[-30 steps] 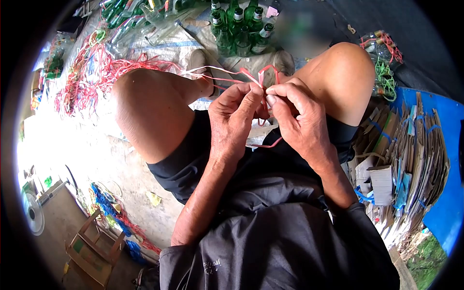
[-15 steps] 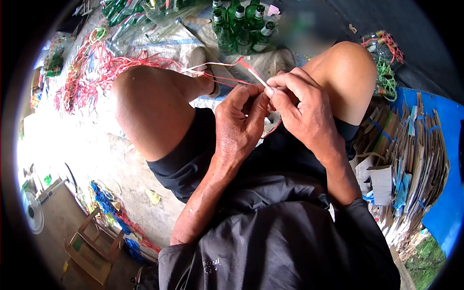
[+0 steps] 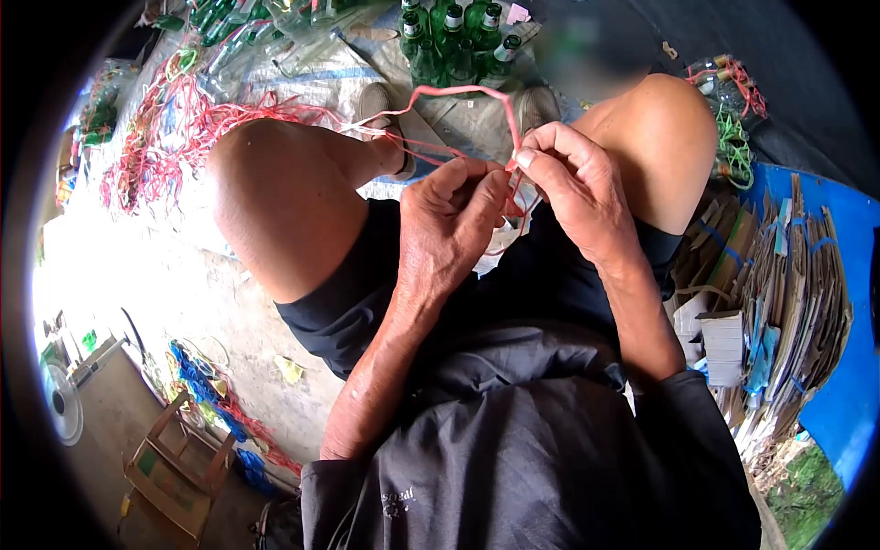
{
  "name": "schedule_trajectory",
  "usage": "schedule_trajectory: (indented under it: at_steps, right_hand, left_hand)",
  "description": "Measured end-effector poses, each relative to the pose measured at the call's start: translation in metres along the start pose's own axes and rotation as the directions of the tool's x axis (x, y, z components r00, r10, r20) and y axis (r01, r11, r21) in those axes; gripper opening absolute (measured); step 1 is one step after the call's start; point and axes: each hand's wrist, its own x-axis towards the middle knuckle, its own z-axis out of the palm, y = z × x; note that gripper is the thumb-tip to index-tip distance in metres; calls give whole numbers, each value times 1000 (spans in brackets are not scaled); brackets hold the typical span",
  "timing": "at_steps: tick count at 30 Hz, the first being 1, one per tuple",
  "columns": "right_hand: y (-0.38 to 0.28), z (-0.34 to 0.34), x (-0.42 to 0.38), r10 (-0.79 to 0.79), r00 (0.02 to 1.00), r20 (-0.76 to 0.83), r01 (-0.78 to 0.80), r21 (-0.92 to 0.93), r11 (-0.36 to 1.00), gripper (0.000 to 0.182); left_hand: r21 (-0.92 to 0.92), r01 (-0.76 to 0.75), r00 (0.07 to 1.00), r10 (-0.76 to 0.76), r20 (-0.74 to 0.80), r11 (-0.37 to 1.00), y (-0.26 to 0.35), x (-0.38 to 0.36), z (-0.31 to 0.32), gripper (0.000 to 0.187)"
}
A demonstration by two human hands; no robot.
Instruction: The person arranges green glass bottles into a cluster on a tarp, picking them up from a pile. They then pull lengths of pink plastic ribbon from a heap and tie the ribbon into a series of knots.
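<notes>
Between my knees, my left hand (image 3: 456,206) pinches a red and white plastic strap (image 3: 463,91) between thumb and fingers. My right hand (image 3: 579,191) pinches the same strap just beside it, thumb against forefinger. From the fingertips the strap rises in a bent loop, then runs left over my knee's far side. Thinner strands go left from my left hand, and a strand hangs below the fingers. A large tangle of red and white straps (image 3: 151,151) lies on the ground beyond my left knee.
Green glass bottles (image 3: 455,41) stand upright ahead of my feet; more bottles (image 3: 215,23) lie at the far left. Stacked flattened cardboard (image 3: 779,293) leans on a blue panel at the right. A small wooden chair (image 3: 179,472) and a fan-like round object (image 3: 62,403) are at lower left.
The strap's stretch above my fingers has opened into a taller, wider loop. My right hand has shifted slightly right, and my left hand has moved slightly left.
</notes>
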Motion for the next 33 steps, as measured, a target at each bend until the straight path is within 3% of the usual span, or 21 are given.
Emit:
schedule_trajectory:
  at_steps: [2, 6, 11, 20, 23, 26, 29, 33]
  right_hand:
    - [-2, -1, -2, 62, 998, 2, -62, 7, 998, 15]
    - [2, 4, -3, 13, 1000, -22, -13, 40, 999, 15]
    - [1, 7, -6, 30, 999, -30, -29, 39, 999, 13]
    - [8, 8, -6, -14, 998, -59, 10, -68, 998, 11]
    - [15, 7, -5, -167, 982, -85, 151, -175, 973, 10]
    - [11, 5, -5, -65, 997, -48, 58, -124, 991, 10]
    - [12, 7, -5, -90, 995, -52, 84, -103, 991, 19]
    - [7, 2, 1, -157, 987, -18, 148, -258, 955, 42]
  left_hand:
    - [-74, 53, 998, -54, -13, 996, 1, 2, 0, 16]
    - [-86, 77, 997, -76, 12, 993, -5, 5, -3, 19]
    - [-238, 170, 985, -156, 77, 956, -2, 5, -5, 19]
    - [-368, 246, 968, -210, 135, 897, -8, 4, -8, 17]
    - [-377, 271, 960, -218, 177, 886, -9, 4, -12, 19]
    - [-381, 279, 957, -223, 185, 882, -11, 5, -12, 20]
    - [-389, 270, 962, -226, 155, 881, -9, 5, -13, 21]
    - [-380, 255, 964, -203, 173, 889, -4, 6, -18, 24]
